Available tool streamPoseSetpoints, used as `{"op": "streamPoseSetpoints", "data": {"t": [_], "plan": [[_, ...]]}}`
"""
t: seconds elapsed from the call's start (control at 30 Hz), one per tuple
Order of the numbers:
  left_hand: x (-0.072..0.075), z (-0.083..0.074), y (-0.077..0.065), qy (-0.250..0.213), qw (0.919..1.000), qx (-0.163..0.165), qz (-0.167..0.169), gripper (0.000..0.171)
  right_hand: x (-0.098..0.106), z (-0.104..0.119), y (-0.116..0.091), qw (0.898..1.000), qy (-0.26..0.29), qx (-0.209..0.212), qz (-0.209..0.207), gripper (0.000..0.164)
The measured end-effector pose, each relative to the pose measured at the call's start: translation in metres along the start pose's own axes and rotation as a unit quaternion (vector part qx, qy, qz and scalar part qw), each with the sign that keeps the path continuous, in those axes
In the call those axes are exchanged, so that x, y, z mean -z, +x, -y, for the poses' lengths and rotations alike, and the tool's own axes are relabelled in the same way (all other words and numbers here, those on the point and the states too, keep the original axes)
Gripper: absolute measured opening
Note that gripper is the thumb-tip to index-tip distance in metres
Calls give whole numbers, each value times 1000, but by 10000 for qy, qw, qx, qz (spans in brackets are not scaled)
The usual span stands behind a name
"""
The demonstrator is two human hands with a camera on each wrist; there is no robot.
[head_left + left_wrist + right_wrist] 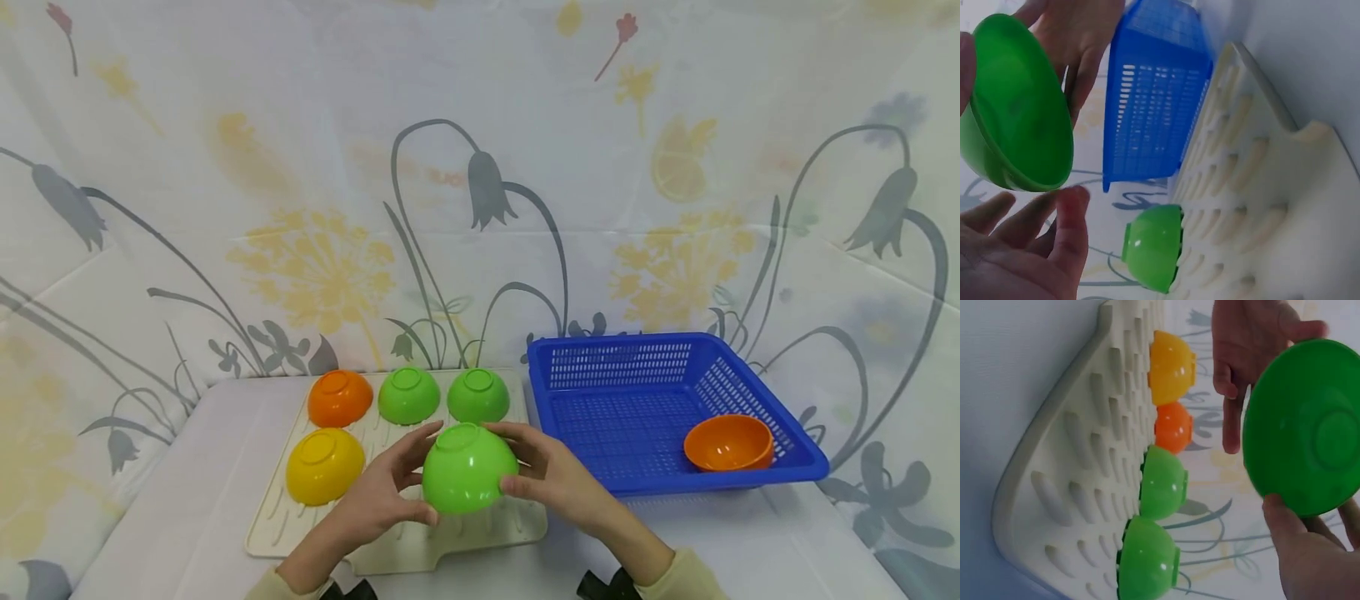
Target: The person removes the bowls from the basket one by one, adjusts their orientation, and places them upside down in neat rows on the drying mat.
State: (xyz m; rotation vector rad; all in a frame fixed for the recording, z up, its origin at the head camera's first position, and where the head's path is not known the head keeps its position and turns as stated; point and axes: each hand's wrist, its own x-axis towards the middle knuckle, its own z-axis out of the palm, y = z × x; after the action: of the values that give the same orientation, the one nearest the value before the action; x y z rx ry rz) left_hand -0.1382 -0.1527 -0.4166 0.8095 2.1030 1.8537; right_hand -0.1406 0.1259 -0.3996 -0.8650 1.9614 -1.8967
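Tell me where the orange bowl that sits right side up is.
In the head view, the orange bowl sits upright in the blue basket's near right corner, right of the drying mat.

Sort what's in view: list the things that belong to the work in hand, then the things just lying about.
In hand:
- green bowl, held upside down between left hand and right hand
- drying mat beneath it
- blue basket, with an orange bowl in it

Lying about:
- four upturned bowls on the mat: yellow, orange, two green
- flowered cloth
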Motion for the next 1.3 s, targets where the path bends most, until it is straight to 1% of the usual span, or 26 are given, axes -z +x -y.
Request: {"op": "streamPoseSetpoints", "data": {"t": [0.07, 0.1, 0.17, 0.23, 0.33, 0.47, 0.6, 0.73, 0.87, 0.97, 1.13, 1.3], "plan": [[1, 1, 0, -243, 9994, 151, 218, 97, 0, -2, 0, 9998, 103, 107, 119, 61], [1, 1, 0, -235, 9992, 165, 273, 97, 0, -2, 0, 9997, 133, 153, 167, 61], [1, 2, -1, -67, 9995, 126, 268, 95, -1, -3, -1, 9995, 130, 196, 196, 62], [2, 3, -1, 210, 9997, 75, 125, 94, -2, -3, -1, 9997, 50, 215, 110, 62], [2, 2, -3, 606, 9980, 96, -142, 94, -5, -2, -2, 9992, -252, 235, -202, 61], [2, 2, -3, 988, 9936, 265, -481, 96, -13, -1, -2, 9942, -679, 223, -800, 60], [0, 4, -2, 1336, 9872, 321, -812, 97, -22, 0, 0, 9867, -816, 50, -1404, 59], [-3, 5, -1, 1530, 9813, 367, -1108, 99, -30, -3, 2, 9804, -948, -41, -1727, 58], [-4, 5, 0, 1567, 9784, 464, -1268, 101, -35, -10, 6, 9786, -1036, -97, -1775, 60], [-4, 5, -1, 1640, 9755, 565, -1357, 100, -37, -14, 10, 9795, -973, -119, -1758, 63], [-4, 7, -3, 1941, 9659, 702, -1561, 101, -41, -20, 17, 9788, -1099, -92, -1724, 66], [-4, 10, -4, 2067, 9616, 825, -1608, 102, -46, -26, 25, 9769, -1277, -21, -1711, 66]]}}
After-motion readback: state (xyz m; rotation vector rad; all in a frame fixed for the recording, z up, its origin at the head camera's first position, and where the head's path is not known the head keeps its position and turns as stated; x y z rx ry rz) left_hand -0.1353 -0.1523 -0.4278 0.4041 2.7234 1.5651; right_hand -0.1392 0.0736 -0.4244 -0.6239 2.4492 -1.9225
